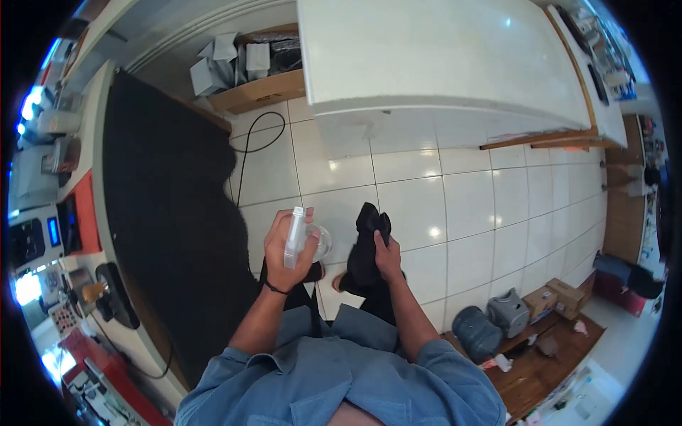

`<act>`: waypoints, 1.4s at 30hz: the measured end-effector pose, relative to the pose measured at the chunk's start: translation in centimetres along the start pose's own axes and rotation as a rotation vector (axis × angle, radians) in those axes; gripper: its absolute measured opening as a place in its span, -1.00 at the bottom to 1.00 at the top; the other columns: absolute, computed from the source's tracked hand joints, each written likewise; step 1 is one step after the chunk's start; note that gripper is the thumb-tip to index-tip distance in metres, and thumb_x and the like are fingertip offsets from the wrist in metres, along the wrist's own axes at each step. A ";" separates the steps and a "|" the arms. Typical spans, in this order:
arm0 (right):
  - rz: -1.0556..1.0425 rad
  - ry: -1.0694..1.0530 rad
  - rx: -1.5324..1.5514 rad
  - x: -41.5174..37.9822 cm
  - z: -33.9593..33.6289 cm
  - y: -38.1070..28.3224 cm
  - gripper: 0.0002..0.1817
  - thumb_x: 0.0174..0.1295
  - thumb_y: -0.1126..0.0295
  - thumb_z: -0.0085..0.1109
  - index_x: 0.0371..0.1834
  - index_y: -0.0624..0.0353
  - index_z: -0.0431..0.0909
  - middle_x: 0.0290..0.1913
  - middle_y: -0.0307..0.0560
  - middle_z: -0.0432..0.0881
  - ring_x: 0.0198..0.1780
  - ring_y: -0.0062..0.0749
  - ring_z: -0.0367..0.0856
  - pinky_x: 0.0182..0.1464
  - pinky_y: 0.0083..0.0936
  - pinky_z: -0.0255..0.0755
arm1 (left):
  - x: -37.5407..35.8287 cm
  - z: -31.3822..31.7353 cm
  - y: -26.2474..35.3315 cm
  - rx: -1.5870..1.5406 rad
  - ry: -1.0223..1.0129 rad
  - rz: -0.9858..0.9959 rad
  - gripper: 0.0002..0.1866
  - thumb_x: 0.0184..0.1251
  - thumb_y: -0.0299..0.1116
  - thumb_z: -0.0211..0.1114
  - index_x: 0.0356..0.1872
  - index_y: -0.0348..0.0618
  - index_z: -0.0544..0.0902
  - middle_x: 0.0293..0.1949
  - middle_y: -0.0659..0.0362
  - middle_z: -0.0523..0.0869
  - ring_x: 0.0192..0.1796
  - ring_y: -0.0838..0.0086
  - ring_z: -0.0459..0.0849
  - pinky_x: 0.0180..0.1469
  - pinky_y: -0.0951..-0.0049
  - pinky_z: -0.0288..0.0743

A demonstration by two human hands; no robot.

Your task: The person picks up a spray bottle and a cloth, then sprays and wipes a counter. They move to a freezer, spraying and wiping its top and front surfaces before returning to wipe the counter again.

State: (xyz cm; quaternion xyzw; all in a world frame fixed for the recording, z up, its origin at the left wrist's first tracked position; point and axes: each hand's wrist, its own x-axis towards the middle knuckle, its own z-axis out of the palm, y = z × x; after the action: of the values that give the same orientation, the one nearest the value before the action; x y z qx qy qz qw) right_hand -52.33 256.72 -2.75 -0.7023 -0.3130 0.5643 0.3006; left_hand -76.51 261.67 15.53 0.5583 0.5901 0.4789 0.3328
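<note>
In the middle of the head view, my left hand (285,245) is closed around a white and clear plastic bottle (293,238), which looks like a spray bottle. A round clear part (322,243) shows just beside its fingers. To the right, my right hand (388,259) grips a black object (366,245) that hangs in front of my legs; what exactly it is, I cannot make out. The two hands are apart, both above the tiled floor.
A black-covered counter (170,213) runs along the left. A white surface (447,53) juts out ahead. An open cardboard box (266,92) and a black cable (244,163) lie beyond. A blue water jug (476,334) and cartons (565,297) stand at lower right.
</note>
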 end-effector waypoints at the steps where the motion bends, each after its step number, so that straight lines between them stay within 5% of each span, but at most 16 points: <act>1: 0.020 0.012 -0.004 1.0 0.2 1.8 -0.53 0.47 0.04 0.11 -0.15 0.34 0.63 -0.48 -0.18 0.60 -0.39 -0.48 0.52 -0.25 -0.39 0.43 | 0.0 1.3 -1.3 0.009 -0.002 0.048 -0.72 0.05 -0.62 0.32 -0.14 -0.31 0.62 -0.16 -0.04 0.71 -0.15 0.18 0.73 -0.03 0.35 0.58; 6: -0.031 -0.015 0.067 8.5 1.7 9.8 -0.56 0.48 0.06 0.11 -0.12 0.31 0.65 -0.43 -0.21 0.61 -0.35 -0.56 0.53 -0.24 -0.44 0.44 | -0.4 6.2 -8.3 0.063 -0.038 0.100 -0.73 0.02 -0.60 0.26 -0.18 -0.34 0.60 -0.22 -0.03 0.70 -0.04 0.16 0.76 0.05 0.31 0.57; 9: -0.102 -0.067 0.065 12.7 1.8 11.3 -0.56 0.48 0.06 0.11 -0.11 0.30 0.65 -0.39 -0.19 0.64 -0.31 -0.56 0.55 -0.21 -0.45 0.46 | -1.1 8.6 -13.4 0.069 0.015 0.137 -0.75 -0.01 -0.61 0.24 -0.22 -0.35 0.59 -0.25 -0.03 0.69 -0.11 0.20 0.76 -0.03 0.33 0.59; 12: -0.237 0.008 0.127 16.7 2.2 13.7 -0.55 0.49 0.05 0.11 -0.12 0.33 0.65 -0.38 -0.17 0.66 -0.31 -0.54 0.57 -0.20 -0.44 0.48 | -1.8 12.4 -19.6 -0.090 0.170 0.270 -0.75 -0.08 -0.60 0.23 -0.27 -0.32 0.59 -0.37 0.02 0.62 -0.39 0.18 0.64 -0.27 0.32 0.53; 15: -0.258 -0.006 0.204 20.5 1.9 17.5 -0.52 0.49 0.05 0.12 -0.06 0.37 0.63 -0.29 -0.12 0.69 -0.26 -0.50 0.60 -0.13 -0.45 0.50 | -3.0 13.6 -24.0 0.062 0.178 0.290 -0.79 -0.01 -0.61 0.21 -0.27 -0.33 0.59 -0.30 0.04 0.69 -0.23 0.35 0.71 -0.16 0.40 0.58; 19: -0.251 -0.025 0.263 21.1 1.3 19.2 -0.50 0.48 0.03 0.12 -0.01 0.37 0.63 -0.24 -0.10 0.69 -0.21 -0.48 0.60 -0.09 -0.45 0.50 | -3.8 16.1 -29.5 0.090 0.233 0.253 -0.81 -0.06 -0.54 0.26 -0.34 -0.28 0.58 -0.41 0.03 0.61 -0.40 0.18 0.63 -0.29 0.28 0.52; 22: -0.213 -0.010 0.276 20.3 0.2 19.2 -0.51 0.48 0.04 0.12 0.00 0.37 0.63 -0.24 -0.11 0.69 -0.21 -0.49 0.59 -0.10 -0.45 0.49 | -5.8 18.7 -33.4 0.057 0.229 0.034 -0.80 -0.01 -0.54 0.27 -0.28 -0.27 0.61 -0.36 0.10 0.70 -0.27 0.37 0.70 -0.11 0.39 0.57; 27: -0.194 0.025 0.343 20.7 -1.1 19.1 -0.55 0.50 0.07 0.11 -0.01 0.34 0.64 -0.24 -0.12 0.69 -0.22 -0.49 0.60 -0.11 -0.45 0.50 | -8.6 22.3 -41.6 0.276 0.126 -0.056 -0.83 -0.07 -0.42 0.30 -0.41 -0.21 0.57 -0.46 0.03 0.64 -0.38 0.16 0.68 -0.25 0.24 0.55; 30: -0.152 0.058 0.321 21.0 -1.9 20.5 -0.53 0.50 0.06 0.10 0.02 0.34 0.64 -0.22 -0.11 0.70 -0.20 -0.46 0.61 -0.09 -0.42 0.51 | -9.8 23.3 -43.2 0.253 0.035 -0.138 -0.79 -0.05 -0.41 0.30 -0.42 -0.26 0.48 -0.37 -0.05 0.59 -0.26 -0.03 0.63 -0.15 0.08 0.51; 34: -0.085 0.116 0.294 21.0 -2.4 22.6 -0.49 0.48 0.03 0.12 0.04 0.37 0.63 -0.17 -0.09 0.71 -0.15 -0.44 0.62 -0.04 -0.41 0.50 | -10.0 23.8 -44.2 0.250 -0.039 -0.120 -0.79 -0.05 -0.41 0.31 -0.38 -0.26 0.51 -0.34 -0.05 0.61 -0.25 -0.02 0.64 -0.14 0.09 0.52; 42: -0.078 0.177 0.352 22.2 -2.6 24.2 -0.45 0.45 -0.02 0.15 0.06 0.36 0.63 -0.15 -0.09 0.70 -0.11 -0.43 0.59 0.02 -0.41 0.46 | -3.9 20.6 -26.8 -0.064 0.078 0.302 -0.71 -0.05 -0.52 0.25 -0.21 -0.32 0.60 -0.32 0.01 0.64 -0.23 0.13 0.70 -0.15 0.29 0.58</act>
State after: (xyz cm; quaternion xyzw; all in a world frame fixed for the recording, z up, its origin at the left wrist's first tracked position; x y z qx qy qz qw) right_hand -43.63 258.75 -34.45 -0.6731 -0.2089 0.5344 0.4666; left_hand -65.93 264.02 -16.67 0.6107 0.4964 0.5634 0.2514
